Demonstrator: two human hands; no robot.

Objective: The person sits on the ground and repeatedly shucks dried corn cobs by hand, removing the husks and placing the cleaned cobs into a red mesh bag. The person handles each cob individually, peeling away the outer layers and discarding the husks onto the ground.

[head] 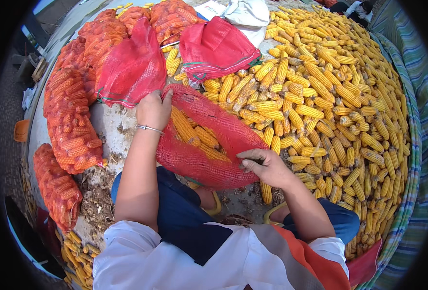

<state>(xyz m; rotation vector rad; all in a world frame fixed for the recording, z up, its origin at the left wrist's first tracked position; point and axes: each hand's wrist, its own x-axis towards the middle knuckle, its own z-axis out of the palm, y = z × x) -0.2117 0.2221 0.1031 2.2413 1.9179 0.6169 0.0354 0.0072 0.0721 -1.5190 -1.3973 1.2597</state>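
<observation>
Between my knees stands a red mesh sack [199, 170], its mouth spread wide. Several yellow corn cobs [199, 136] show inside it. My left hand [153, 108], with a bangle on its wrist, pinches the sack's rim at the far left. At the near right, my right hand [266, 166] grips the opposite part of the rim between thumb and fingers. Loose corn cobs [308, 112] form a large heap just right of the sack. One single cob [266, 192] lies on the ground below my right hand.
Filled mesh sacks of corn [70, 119] line the left side. Flat red mesh sacks [134, 65] and a folded stack of them [215, 47] lie ahead, near a white sack [246, 14]. Striped sheeting [422, 90] edges the heap. Another person [359, 12] is at the far right.
</observation>
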